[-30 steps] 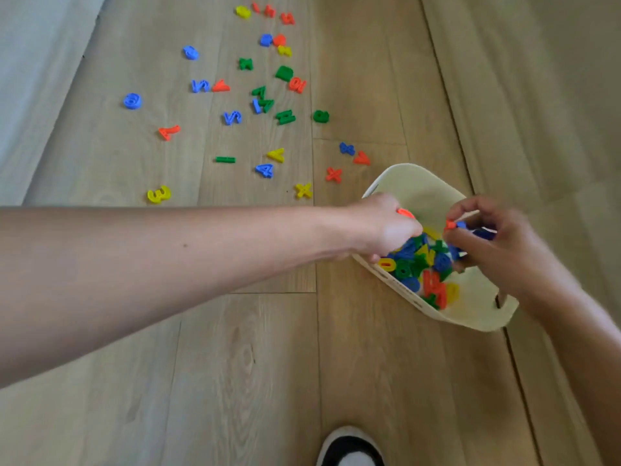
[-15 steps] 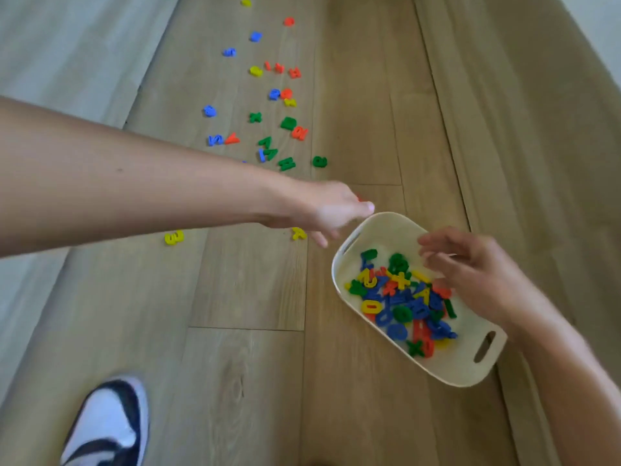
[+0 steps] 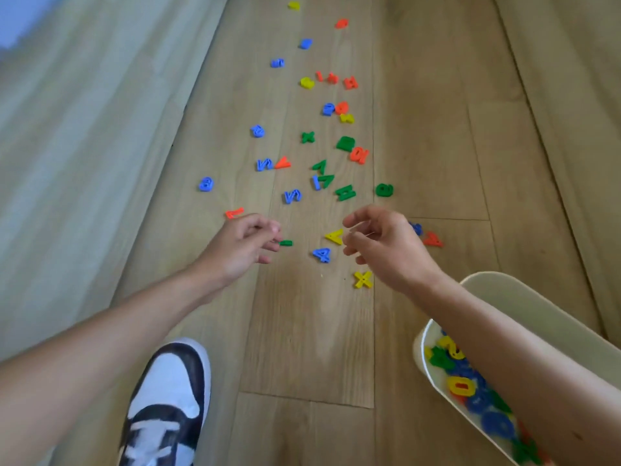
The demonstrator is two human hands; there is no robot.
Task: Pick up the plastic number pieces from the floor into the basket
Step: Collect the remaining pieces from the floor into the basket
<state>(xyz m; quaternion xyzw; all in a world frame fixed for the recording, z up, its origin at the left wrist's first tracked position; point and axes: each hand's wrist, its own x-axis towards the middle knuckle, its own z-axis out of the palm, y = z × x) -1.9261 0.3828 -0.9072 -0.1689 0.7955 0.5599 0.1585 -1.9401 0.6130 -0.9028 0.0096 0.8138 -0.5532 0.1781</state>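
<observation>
Several coloured plastic number pieces lie scattered on the wooden floor ahead. My left hand (image 3: 245, 245) hovers low with loosely curled fingers, its fingertips at the left end of a green bar piece (image 3: 286, 243) that lies flat. My right hand (image 3: 386, 243) holds nothing, its fingers relaxed just right of a yellow piece (image 3: 334, 236). A blue 4 (image 3: 322, 254) and a yellow X (image 3: 363, 279) lie between the hands. The cream basket (image 3: 504, 290) sits at the lower right with several pieces (image 3: 460, 385) inside; my right forearm crosses over it.
My black-and-white shoe (image 3: 168, 398) stands on the floor at the bottom left. A paler surface (image 3: 67, 163) runs along the left side. More pieces stretch away up the middle, such as a green one (image 3: 384, 190) and a red one (image 3: 432, 239).
Both hands have left the basket and reached forward over the floor pieces. The view has shifted forward, so the basket now lies at the lower right.
</observation>
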